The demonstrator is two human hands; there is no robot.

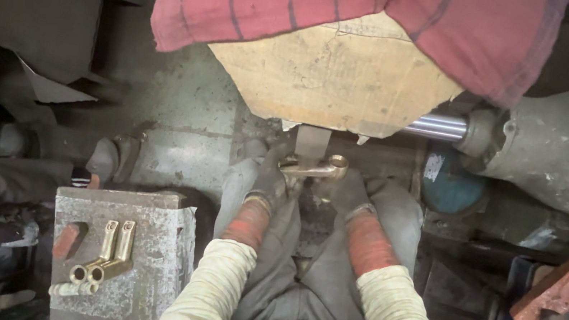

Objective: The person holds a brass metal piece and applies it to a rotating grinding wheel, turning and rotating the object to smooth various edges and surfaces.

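Starting at the left, I see a grey metal block [143,251] with three brass elbow fittings [102,261] lying loose on its top, next to a small reddish piece [69,238]. Moving inward, my left hand [269,176], in a dark glove with a red cuff, is closed around the near end of a brass elbow fitting [314,169], which sits level just below the vertical steel strip [313,142] hanging under the cardboard shield [335,72]. My right hand [353,190], gloved the same way, is clenched beneath the fitting's round collar end, supporting it. I judge the fitting to be solid cast brass: stiff, dense for its bulk, smooth and a bit slippery under gloves, not fragile. The straight shank and the collar look like the surest places to grip, one at each end of the bend. Above, a red striped cloth [361,10] is draped over the cardboard. Further right, a polished steel shaft [437,126] runs into a grey machine housing [567,151], with a blue round can [451,184] beneath and a red brick [557,296] at the far right. The floor [183,104] is bare, stained concrete, grimy and dim, in a cramped workshop.
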